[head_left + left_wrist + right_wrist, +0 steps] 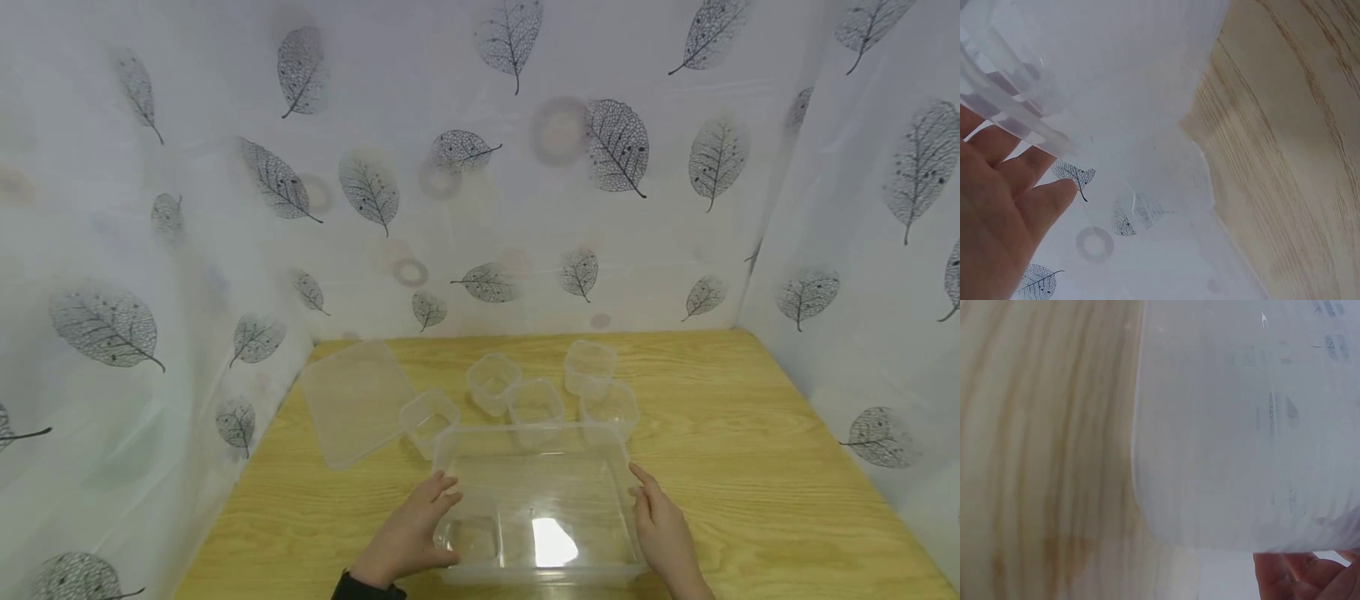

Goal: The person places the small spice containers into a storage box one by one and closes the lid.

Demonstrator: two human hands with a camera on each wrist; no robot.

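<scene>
Box, head view: a large, colourless, transparent plastic rectangular box (558, 483) is at 6 o'clock of the picture, between the two hands. Its long axis looks to run from 9 to 3 o'clock; where its opening faces, I cannot tell surely.
Left hand, head view: the left hand (412, 529) grips the box at its 9 o'clock side, fingers and thumb spread along the wall.
Right hand, head view: the right hand (663, 529) holds the 3 o'clock side.
Square shape: a small clear square outline (474, 537) shows at the box's 7 o'clock corner; inside or underneath, I cannot tell.
Tubs: five small translucent plastic tubs (493, 385) stand from 11 to 1 o'clock of the box.
Lid: a flat, frosted, rectangular plastic lid (356, 404) lies at 10 o'clock, on the yellowish wood-grain table (765, 475).
Print: the white sheet (660, 250) carries grey skeleton leaves and pale rings.
Rim, left wrist view: fingers reach behind the ridged rim, at 9 o'clock.
Corner, right wrist view: bent fingers touch the box's lower edge, at 5 o'clock.
</scene>
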